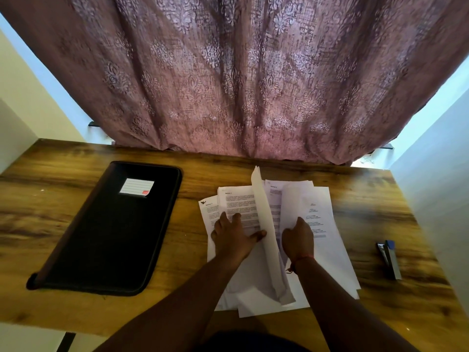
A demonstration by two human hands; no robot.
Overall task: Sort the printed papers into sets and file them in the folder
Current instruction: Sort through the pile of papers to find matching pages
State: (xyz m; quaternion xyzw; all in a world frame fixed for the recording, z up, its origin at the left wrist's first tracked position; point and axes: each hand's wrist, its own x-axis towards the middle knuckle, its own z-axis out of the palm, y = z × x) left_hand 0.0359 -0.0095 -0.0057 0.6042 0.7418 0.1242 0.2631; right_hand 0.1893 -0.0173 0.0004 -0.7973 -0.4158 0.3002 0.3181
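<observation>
Lay fanned in a loose, overlapping heap of white printed papers [317,214] under both hands, one sheet [264,224] standing on edge between them. Rested closed and flat, well left of the left hand [232,237]: black zipped folder [106,237], white label up.

A room in a home, set up as a small work corner. A wood-grain table [76,194] stands against a window hung with a mauve patterned lace curtain [241,72], daylight showing at both edges. Plain pale walls [20,92] close in on either side. A blue and grey stapler [389,259] lies on the table.
</observation>
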